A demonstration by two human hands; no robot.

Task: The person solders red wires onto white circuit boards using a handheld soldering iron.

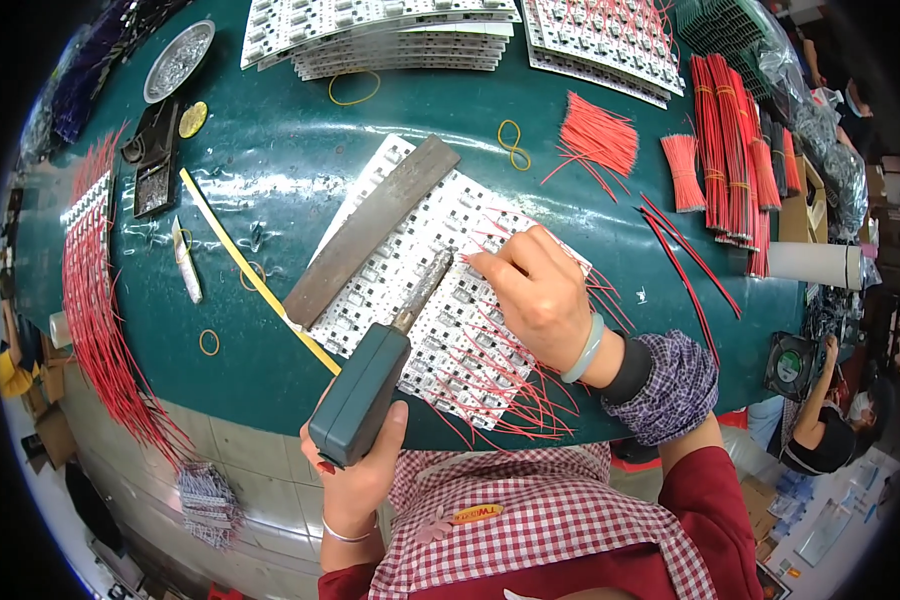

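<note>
- Soldering iron (362, 390) lies over the lower middle of the frame, its long axis running from lower left to upper right, tip near the centre.
- Left hand (355, 485) is wrapped round the iron's handle from below, fingers closed firmly.
- Right hand (545, 295) comes in from the right, thumb and forefinger drawn close together just right of the iron's tip; whether a fine wire sits between them is too small to tell.
- White circuit board panel (448, 215) lies tilted at the centre, beneath the tip and the right fingertips; the right hand's fingers are nearer this spot than the left's.
- Red wires (505, 375) fan from the panel toward the lower right, below the right hand, and could snag its wrist.
- Brown bar (370, 235) lies across the panel's left part, roughly parallel to the iron, covering some components.
- Yellow strip (232, 248) runs diagonally left of the panel; a loose wire bundle (598, 135) lies at upper right, well apart from both hands.
</note>
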